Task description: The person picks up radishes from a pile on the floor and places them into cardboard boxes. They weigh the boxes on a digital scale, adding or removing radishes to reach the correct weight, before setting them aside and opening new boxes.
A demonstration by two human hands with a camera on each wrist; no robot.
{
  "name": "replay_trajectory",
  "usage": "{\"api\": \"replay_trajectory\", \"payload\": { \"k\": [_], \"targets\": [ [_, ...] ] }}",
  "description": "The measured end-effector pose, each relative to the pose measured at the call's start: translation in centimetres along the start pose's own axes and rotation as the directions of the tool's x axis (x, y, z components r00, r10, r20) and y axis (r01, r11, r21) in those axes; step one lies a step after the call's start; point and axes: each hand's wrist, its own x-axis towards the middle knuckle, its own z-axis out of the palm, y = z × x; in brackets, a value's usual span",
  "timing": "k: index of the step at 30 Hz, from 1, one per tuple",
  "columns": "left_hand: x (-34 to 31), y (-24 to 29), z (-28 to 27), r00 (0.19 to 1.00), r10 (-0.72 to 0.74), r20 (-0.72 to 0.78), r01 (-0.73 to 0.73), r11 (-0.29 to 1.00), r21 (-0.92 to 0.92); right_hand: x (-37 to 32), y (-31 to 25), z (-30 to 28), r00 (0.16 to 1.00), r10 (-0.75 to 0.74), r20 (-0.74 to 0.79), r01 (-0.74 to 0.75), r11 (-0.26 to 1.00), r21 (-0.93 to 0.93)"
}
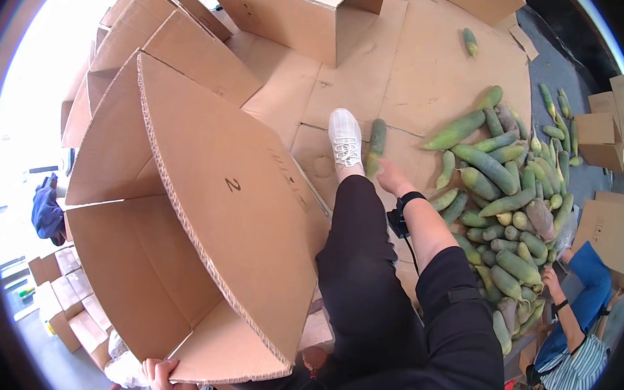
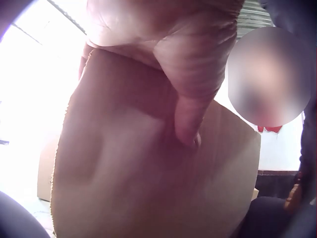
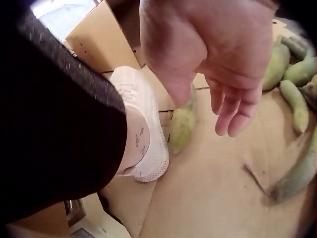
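My left hand [image 1: 161, 376] grips the near edge of a large open cardboard box [image 1: 233, 212] that is tilted on its side at the left. In the left wrist view its thumb presses flat on the cardboard [image 2: 124, 148]. My right hand [image 1: 392, 176] reaches down beside a single green radish [image 1: 377, 136] lying next to the white shoe [image 1: 345, 139]. In the right wrist view, the fingers hang loosely above the floor cardboard, and the thumb overlaps the top of that radish [image 3: 182, 131]. Nothing is held between them.
A big heap of green radishes [image 1: 497, 169] lies on the cardboard sheet [image 1: 360, 77] to the right. One stray radish [image 1: 470, 42] is at the back. Other boxes [image 1: 293, 17] stand behind and at the left. Another person [image 1: 578, 364] sits past the heap.
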Motion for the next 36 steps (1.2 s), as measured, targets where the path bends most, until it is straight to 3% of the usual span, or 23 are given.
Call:
{"api": "replay_trajectory", "payload": {
  "k": [2,6,12,13,14,16,17,19,20,21,22,25,26,29,30,33,36],
  "targets": [
    [-0.2,-0.9,0.3,1.0,0.005,-0.007,-0.006,0.999,-0.035,0.7,-1.1,1.1,0.999,-0.007,0.042,0.01,0.996,-0.093],
    [0.1,-1.3,0.5,0.999,0.032,-0.014,-0.033,0.999,-0.036,2.7,-1.4,3.5,0.996,-0.001,0.091,0.009,0.996,-0.093],
    [0.3,-0.8,0.2,1.0,0.016,0.0,-0.016,1.0,-0.006,4.9,0.9,5.3,0.992,-0.082,-0.098,0.076,0.995,-0.064],
    [0.5,-0.5,0.1,1.0,0.011,-0.001,-0.011,1.0,-0.005,4.2,1.0,5.3,0.973,-0.06,-0.222,0.079,0.994,0.078],
    [0.7,-0.2,0.0,1.0,0.008,0.016,-0.008,1.0,-0.005,3.6,1.0,4.8,0.973,-0.066,-0.22,0.084,0.994,0.075],
    [1.0,0.1,-0.3,1.0,-0.012,0.028,0.012,1.0,0.002,2.6,1.5,3.5,0.917,-0.073,-0.392,0.195,0.94,0.281],
    [1.2,0.1,-0.5,0.998,0.002,0.059,-0.002,1.0,-0.001,2.5,2.3,2.7,0.914,-0.045,-0.404,0.212,0.902,0.377],
    [1.2,0.1,-1.0,0.993,0.028,0.112,-0.03,0.999,0.016,1.2,2.1,1.2,0.911,-0.044,-0.41,0.248,0.852,0.461],
    [-0.3,-0.5,0.7,0.998,-0.061,-0.025,0.06,0.998,-0.034,-0.8,1.4,-0.7,0.946,0.115,-0.302,0.121,0.741,0.66],
    [-0.5,-0.7,0.6,0.998,-0.057,-0.037,0.057,0.998,-0.007,-2.7,0.8,-2.3,0.954,0.253,-0.163,-0.016,0.583,0.813],
    [-0.5,-0.8,0.7,0.998,-0.048,-0.042,0.049,0.999,0.014,-4.1,1.0,-3.1,0.951,0.25,-0.18,-0.003,0.591,0.807],
    [-0.4,-0.4,0.8,0.996,-0.035,-0.086,0.035,0.999,-0.007,-10.1,1.3,-5.3,0.975,0.175,-0.14,0.058,0.405,0.913],
    [-0.5,-0.3,0.8,0.996,-0.031,-0.086,0.029,0.999,-0.024,-12.2,0.9,-6.4,0.971,0.184,-0.154,0.066,0.411,0.909],
    [-0.5,-0.1,0.6,0.992,-0.074,-0.098,0.069,0.996,-0.054,-18.3,-1.0,-9.3,0.98,0.004,-0.199,0.189,0.286,0.939],
    [-0.3,0.1,0.6,0.991,-0.077,-0.108,0.071,0.996,-0.063,-19.9,-1.8,-10.3,0.978,-0.002,-0.209,0.201,0.291,0.935],
    [-0.1,0.3,0.4,0.989,-0.057,-0.138,0.044,0.995,-0.094,-25.3,-5.5,-13.1,0.886,-0.187,-0.424,0.461,0.444,0.768],
    [-0.3,0.3,0.1,0.989,-0.061,-0.138,0.048,0.994,-0.094,-31.3,-10.8,-16.2,0.792,-0.415,-0.448,0.609,0.483,0.629]
  ]
}}
